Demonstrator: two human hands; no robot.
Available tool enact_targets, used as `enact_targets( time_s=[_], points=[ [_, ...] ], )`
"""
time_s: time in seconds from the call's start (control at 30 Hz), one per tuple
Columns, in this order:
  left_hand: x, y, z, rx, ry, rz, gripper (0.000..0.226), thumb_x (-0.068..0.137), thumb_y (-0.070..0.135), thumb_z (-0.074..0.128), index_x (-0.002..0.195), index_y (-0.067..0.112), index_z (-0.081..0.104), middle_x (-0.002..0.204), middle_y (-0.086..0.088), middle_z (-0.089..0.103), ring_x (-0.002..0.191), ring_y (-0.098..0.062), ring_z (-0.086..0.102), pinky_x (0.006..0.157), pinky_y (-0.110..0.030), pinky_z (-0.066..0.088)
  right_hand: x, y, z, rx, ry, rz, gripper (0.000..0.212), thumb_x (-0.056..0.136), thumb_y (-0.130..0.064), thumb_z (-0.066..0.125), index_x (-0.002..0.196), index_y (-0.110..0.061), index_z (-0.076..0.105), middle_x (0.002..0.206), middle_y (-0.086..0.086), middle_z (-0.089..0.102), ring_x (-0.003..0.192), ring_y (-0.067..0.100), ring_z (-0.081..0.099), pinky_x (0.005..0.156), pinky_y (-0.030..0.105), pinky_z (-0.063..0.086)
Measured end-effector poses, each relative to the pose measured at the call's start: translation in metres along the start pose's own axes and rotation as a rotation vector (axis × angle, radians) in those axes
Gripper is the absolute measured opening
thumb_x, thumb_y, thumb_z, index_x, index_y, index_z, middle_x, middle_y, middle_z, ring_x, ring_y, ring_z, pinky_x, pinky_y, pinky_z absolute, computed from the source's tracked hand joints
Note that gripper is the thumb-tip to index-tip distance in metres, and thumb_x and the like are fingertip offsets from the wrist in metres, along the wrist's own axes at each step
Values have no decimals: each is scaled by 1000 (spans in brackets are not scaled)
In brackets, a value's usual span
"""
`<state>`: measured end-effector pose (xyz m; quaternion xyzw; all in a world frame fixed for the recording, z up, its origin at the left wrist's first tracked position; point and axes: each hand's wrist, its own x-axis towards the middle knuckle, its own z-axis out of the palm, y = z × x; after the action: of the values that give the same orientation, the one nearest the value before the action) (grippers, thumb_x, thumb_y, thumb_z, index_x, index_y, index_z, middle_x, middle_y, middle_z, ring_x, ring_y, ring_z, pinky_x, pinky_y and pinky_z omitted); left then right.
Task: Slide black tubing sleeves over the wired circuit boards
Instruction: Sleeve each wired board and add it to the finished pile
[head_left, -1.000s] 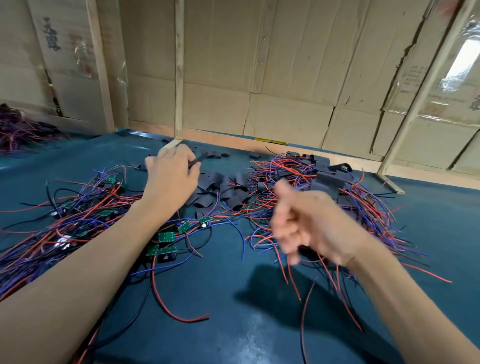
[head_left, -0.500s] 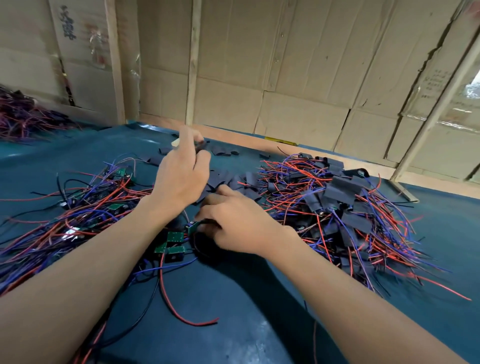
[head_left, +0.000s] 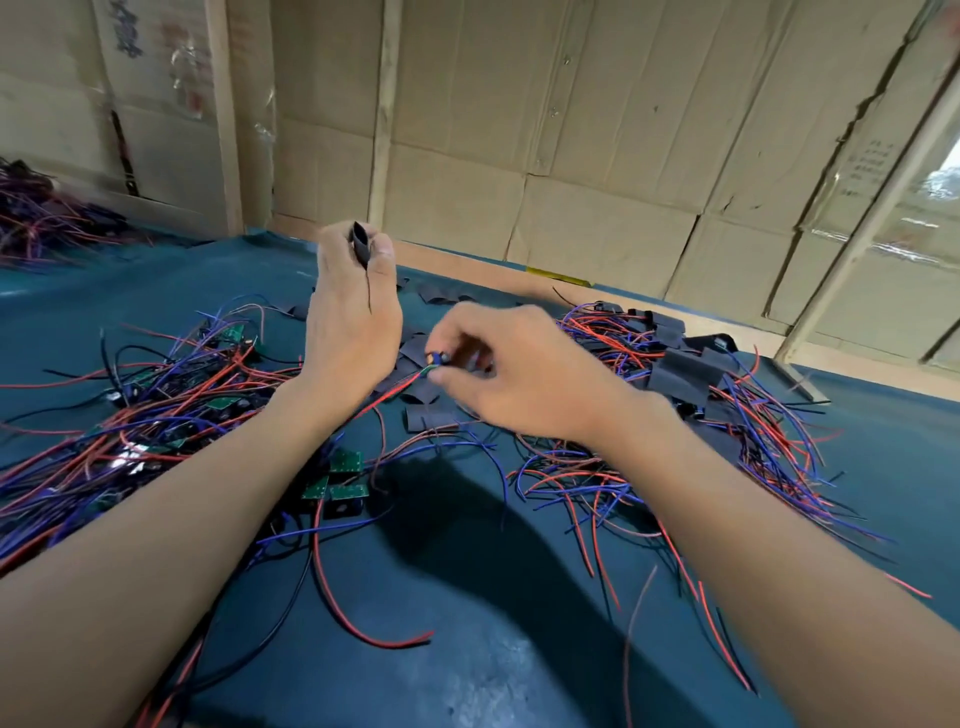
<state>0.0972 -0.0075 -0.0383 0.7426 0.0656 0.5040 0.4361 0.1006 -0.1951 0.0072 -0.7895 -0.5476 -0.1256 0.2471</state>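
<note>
Near the upper middle of the frame, the left hand (head_left: 353, 317) is raised above the table and pinches a black tubing sleeve (head_left: 361, 244) between the thumb and the fingertips. The open end of the sleeve points up. Just to the right and lower, the right hand (head_left: 524, 374) has its fingers curled and pinches a small wired circuit board (head_left: 435, 359) at the fingertips. The board is blurred; its red wire hangs down to the left. The two hands are near each other, and the board is apart from the sleeve.

On the teal table (head_left: 493, 649) a heap of unsleeved boards with red and blue wires (head_left: 156, 415) lies at the left of the frame. Loose black sleeves (head_left: 431, 415) lie in the middle, under the hands. A heap of sleeved boards (head_left: 685, 364) lies at the right. Cardboard walls (head_left: 571, 130) stand behind.
</note>
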Motion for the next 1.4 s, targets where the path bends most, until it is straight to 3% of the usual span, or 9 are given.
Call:
enact_targets(
  time_s=[0.13, 0.2, 0.3, 0.4, 0.5, 0.6, 0.77, 0.9, 1.4],
  points=[
    [0, -2, 3, -104, -36, -50, 25, 103, 50, 31, 105, 24, 30, 85, 16, 51, 74, -22, 56, 77, -48, 50, -2, 10, -22, 8, 134, 56, 9, 87, -17, 73, 95, -16, 68, 85, -7, 69, 78, 5, 62, 75, 20, 48],
    [-1, -5, 5, -122, -69, -63, 21, 100, 52, 35, 99, 31, 32, 70, 19, 53, 61, -12, 51, 66, -43, 42, -4, 15, -30, 197, 263, 148, 10, 88, -13, 72, 95, -18, 68, 84, -7, 69, 76, 4, 63, 77, 24, 50],
    [1, -9, 6, -253, -179, -147, 17, 92, 53, 42, 79, 42, 39, 52, 10, 40, 46, -16, 33, 54, -43, 29, -12, 23, -37, 595, 484, 272, 14, 92, -2, 67, 97, -15, 64, 85, 6, 71, 72, 15, 67, 70, 30, 55],
    [0, -12, 7, -277, -315, -137, 15, 90, 48, 43, 80, 38, 38, 60, 2, 30, 52, -20, 24, 49, -50, 30, -29, 24, -35, 984, 632, 373, 17, 99, 0, 57, 114, -8, 62, 90, 12, 72, 73, 23, 69, 66, 31, 57],
    [-7, -10, 11, -142, -509, -104, 22, 93, 62, 39, 91, 41, 37, 70, -7, 39, 58, -21, 37, 58, -60, 44, -49, 25, -34, 1308, 696, 435, 18, 102, -2, 51, 118, -4, 59, 95, 12, 71, 80, 25, 71, 74, 35, 60],
    [-18, -1, 11, 30, -729, 57, 45, 90, 75, 32, 115, 37, 33, 93, 4, 52, 78, -8, 51, 78, -46, 47, -69, 28, -37, 1490, 669, 452, 12, 103, -8, 49, 106, -8, 60, 96, 7, 68, 84, 22, 72, 75, 33, 60],
    [-30, 30, 10, 160, -837, 410, 48, 95, 53, 53, 133, 23, 54, 114, 5, 52, 110, -14, 43, 100, -28, 34, -96, 32, -37, 1510, 742, 392, 19, 105, -18, 46, 121, -9, 52, 107, 1, 69, 84, 20, 70, 78, 35, 59],
    [-40, 40, 7, 85, -956, 414, 50, 87, 49, 63, 134, 31, 57, 113, 30, 56, 107, 11, 52, 93, -8, 37, -107, 31, -41, 1482, 803, 293, 13, 107, -17, 43, 108, -16, 55, 115, 0, 73, 94, 18, 73, 83, 32, 58],
    [-44, 40, 9, 26, -1029, 361, 40, 90, 39, 71, 127, 33, 57, 124, 20, 66, 117, 9, 58, 108, -18, 39, -97, 17, -60, 1734, 1024, 220, 14, 101, 6, 43, 107, 7, 56, 108, 24, 70, 104, 32, 72, 82, 38, 61]
  ],
)
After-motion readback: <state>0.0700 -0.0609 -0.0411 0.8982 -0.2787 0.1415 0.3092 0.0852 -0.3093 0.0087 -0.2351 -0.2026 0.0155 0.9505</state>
